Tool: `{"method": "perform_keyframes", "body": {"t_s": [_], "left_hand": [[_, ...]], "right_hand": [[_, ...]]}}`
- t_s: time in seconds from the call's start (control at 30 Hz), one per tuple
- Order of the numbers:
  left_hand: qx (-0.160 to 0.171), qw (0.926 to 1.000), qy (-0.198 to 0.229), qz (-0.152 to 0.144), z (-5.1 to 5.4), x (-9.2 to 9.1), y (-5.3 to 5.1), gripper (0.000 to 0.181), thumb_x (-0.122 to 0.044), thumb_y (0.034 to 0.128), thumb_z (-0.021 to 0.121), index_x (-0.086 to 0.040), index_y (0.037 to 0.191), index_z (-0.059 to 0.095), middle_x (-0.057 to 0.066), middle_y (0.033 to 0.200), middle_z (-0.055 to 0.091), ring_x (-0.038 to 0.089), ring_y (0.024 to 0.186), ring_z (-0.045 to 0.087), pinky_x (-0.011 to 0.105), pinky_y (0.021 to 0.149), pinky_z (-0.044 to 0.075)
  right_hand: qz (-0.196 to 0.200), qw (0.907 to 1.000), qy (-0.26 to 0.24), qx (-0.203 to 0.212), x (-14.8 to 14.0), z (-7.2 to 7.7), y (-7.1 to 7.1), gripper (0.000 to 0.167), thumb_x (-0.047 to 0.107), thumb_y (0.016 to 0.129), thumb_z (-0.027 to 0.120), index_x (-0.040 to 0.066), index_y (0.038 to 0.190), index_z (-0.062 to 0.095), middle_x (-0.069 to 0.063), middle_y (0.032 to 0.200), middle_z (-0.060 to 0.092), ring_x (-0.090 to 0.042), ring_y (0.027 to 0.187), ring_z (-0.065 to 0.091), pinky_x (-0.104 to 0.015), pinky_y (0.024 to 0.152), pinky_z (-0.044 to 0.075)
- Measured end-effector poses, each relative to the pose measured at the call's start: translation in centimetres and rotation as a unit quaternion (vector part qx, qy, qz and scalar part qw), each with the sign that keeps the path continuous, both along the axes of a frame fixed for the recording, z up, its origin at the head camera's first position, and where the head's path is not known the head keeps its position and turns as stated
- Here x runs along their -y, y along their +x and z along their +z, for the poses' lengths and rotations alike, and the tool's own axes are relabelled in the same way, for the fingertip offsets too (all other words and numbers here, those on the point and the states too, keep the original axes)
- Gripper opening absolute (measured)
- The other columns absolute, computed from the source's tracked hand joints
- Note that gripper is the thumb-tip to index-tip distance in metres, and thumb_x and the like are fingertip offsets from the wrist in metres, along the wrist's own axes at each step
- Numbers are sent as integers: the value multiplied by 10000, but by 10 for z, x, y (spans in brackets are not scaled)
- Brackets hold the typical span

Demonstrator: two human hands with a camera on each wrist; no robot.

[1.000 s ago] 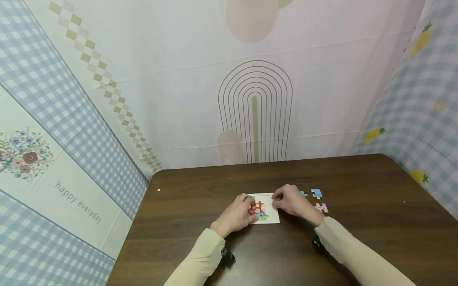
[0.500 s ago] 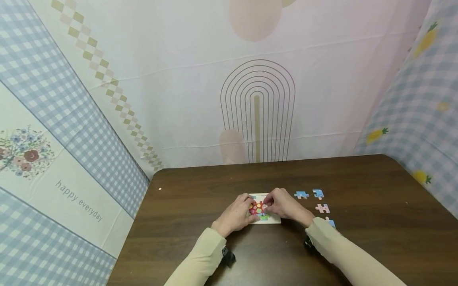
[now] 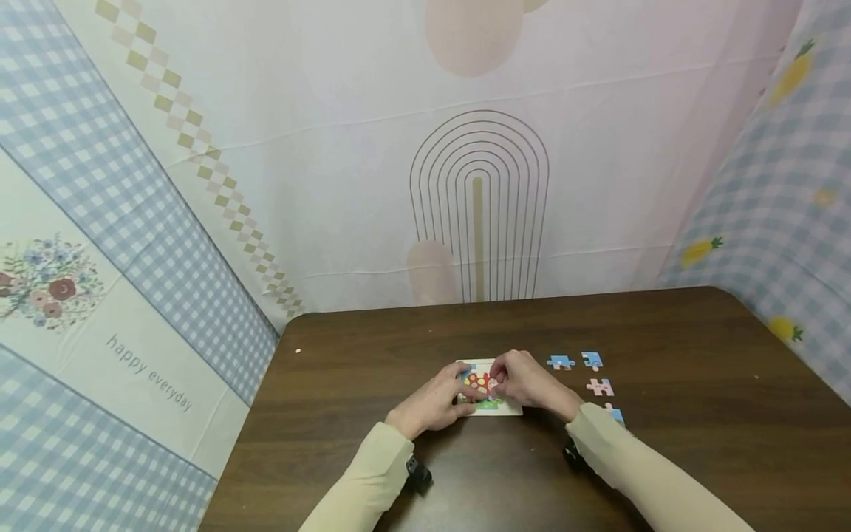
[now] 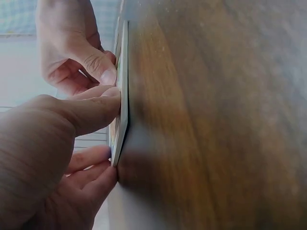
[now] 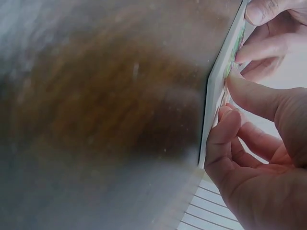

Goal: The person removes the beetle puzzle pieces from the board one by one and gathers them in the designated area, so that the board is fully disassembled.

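A white puzzle board [image 3: 510, 408] lies on the table, with a red spotted picture, green along its lower part, made of fitted pieces. My left hand [image 3: 432, 400] grips the board from its left side, fingertips at the far edge, thumb near the front and one finger across the picture. Close beside it, my right hand [image 3: 532, 383] pinches a puzzle piece at the picture's right side; its fingers mostly hide the piece. In the right wrist view the thumb and forefinger of my right hand [image 5: 261, 139] meet the board's surface.
Right of the board on the brown table [image 3: 359, 355] lie a blue piece [image 3: 561, 363], another blue piece [image 3: 591, 360], a pink piece [image 3: 600, 387] and a blue one [image 3: 614, 414] partly behind the right sleeve. Patterned cloths hang behind and at both sides.
My right hand has moved left from the board's right edge to the picture, uncovering loose pieces. The left hand has shifted slightly left, one finger now stretched over the picture.
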State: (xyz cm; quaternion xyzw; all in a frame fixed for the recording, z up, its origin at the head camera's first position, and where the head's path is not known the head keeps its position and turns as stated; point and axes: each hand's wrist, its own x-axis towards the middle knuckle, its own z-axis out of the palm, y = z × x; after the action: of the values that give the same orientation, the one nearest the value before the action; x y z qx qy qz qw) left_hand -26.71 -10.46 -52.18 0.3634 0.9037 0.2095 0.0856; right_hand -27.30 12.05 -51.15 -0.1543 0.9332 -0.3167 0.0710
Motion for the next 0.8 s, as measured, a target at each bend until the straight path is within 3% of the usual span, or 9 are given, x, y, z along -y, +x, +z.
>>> {"method": "perform_keyframes", "body": {"t_s": [0.03, 0.13, 0.5, 0.8], "left_hand": [[20, 9999, -105, 9, 7, 0, 3, 278, -201, 1035, 763, -224, 1306, 822, 200, 1665, 504, 351, 1595, 456, 469, 1294, 422], [-12, 9998, -209, 56, 10, 0, 5, 254, -200, 1031, 769, -226, 1274, 835, 193, 1678, 497, 344, 1603, 454, 450, 1299, 419], [-54, 9995, -248, 201, 9, -4, 4, 208, -212, 1020, 783, -212, 1213, 861, 166, 1658, 533, 307, 1581, 490, 430, 1283, 439], [-61, 9992, -315, 231, 13, -5, 6, 201, -222, 1018, 787, -227, 1203, 865, 142, 1655, 544, 285, 1582, 487, 423, 1282, 440]], "right_hand": [[-22, 10000, -15, 22, 0, 0, 0, 118, -31, 856, 845, 44, 925, 787, -2, 785, 694, -103, 720, 580, -249, 668, 488], [-65, 9999, -51, 97, 0, -1, -1, 126, -28, 855, 847, 41, 925, 769, -12, 792, 690, -108, 723, 580, -244, 660, 479], [30, 9998, 24, 213, -1, -3, -1, 200, 15, 865, 877, 54, 986, 722, -17, 864, 665, -118, 783, 570, -252, 705, 484], [200, 9998, 26, 44, -3, 1, -1, 236, 0, 839, 874, 76, 966, 690, 7, 838, 669, -87, 746, 575, -237, 683, 505]]}}
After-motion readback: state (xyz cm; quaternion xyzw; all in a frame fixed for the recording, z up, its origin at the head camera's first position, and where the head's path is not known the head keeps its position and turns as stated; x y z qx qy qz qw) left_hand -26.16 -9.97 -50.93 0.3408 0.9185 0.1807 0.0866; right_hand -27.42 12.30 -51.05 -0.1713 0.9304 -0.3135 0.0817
